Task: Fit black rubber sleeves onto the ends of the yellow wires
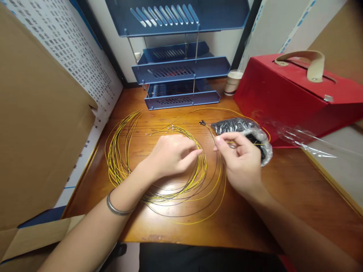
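The right hand had its fingers clamped on thin wires, black ends angled toward eleven o'clock; the left hand sat farther, at nine, its grip impossible to tell

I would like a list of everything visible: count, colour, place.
letter tray rack: 1, blue, back
paper cup: 1, whitish, beside box
handled box: 1, red, right rear
wires: many, yellow and dark, mid-desk
plastic bag: 1, clear and black, mid-right
cardboard: uncounted, brown, left
printed sheet: 1, white, left rear
wooden desk: 1, brown, below
bracelet: 1, grey, left wrist
clothing: count unclear, dark, bottom
left hand: 1, bare, above wires
right hand: 1, bare, gripping wires
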A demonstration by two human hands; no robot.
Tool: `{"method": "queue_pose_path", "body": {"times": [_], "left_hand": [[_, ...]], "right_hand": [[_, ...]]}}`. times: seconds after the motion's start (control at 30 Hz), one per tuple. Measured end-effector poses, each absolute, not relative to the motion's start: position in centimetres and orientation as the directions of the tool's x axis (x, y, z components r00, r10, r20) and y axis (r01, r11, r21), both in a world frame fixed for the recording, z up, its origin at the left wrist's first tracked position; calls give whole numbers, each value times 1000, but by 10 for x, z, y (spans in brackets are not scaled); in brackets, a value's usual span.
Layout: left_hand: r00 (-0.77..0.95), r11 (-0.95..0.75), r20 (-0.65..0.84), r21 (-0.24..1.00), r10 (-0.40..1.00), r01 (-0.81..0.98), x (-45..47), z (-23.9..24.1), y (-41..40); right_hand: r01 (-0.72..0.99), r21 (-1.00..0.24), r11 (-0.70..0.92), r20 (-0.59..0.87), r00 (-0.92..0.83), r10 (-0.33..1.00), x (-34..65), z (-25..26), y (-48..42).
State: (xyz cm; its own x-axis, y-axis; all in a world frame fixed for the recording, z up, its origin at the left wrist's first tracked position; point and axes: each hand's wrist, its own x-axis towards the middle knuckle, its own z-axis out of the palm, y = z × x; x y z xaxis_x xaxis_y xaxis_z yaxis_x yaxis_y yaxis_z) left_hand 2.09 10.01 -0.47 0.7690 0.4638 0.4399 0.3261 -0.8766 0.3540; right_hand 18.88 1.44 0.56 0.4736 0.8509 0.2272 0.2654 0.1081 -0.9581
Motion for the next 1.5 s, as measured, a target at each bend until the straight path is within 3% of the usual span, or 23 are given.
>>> {"method": "queue_pose_path", "body": {"times": [0.1,0.2,0.33,0.5,0.6,0.87,1.07,1.27,1.4,1.5], "left_hand": [[853,-838,286,473,437,271,49,-2,91],[868,-813,271,538,415,221,87,1,84],[837,-793,234,517,494,323,131,6,82],[857,-822,143,396,495,409,159,11,80],[850,-809,109,391,515,439,164,11,78],[767,-735,253,562,589,379,143,14,76],[697,-597,208,708,686,377,88,10,79],[571,-515,234,759,786,398,42,-4,88],[432,-404,232,839,872,365,33,-11,90],[449,-383,206,855,870,350,34,-12,93]], "right_hand": [[257,-945,203,323,634,703,205,13,20],[244,-917,317,387,740,550,222,23,25],[231,-883,408,411,801,435,234,33,26],[211,-885,414,402,794,456,233,32,24],[212,-883,419,409,785,466,233,29,23],[207,-900,383,398,746,533,230,25,24],[195,-952,234,303,685,663,217,19,21],[283,-958,43,190,515,836,200,3,15],[390,-921,21,195,412,890,195,-5,15],[459,-888,32,224,370,902,193,-6,16]]}}
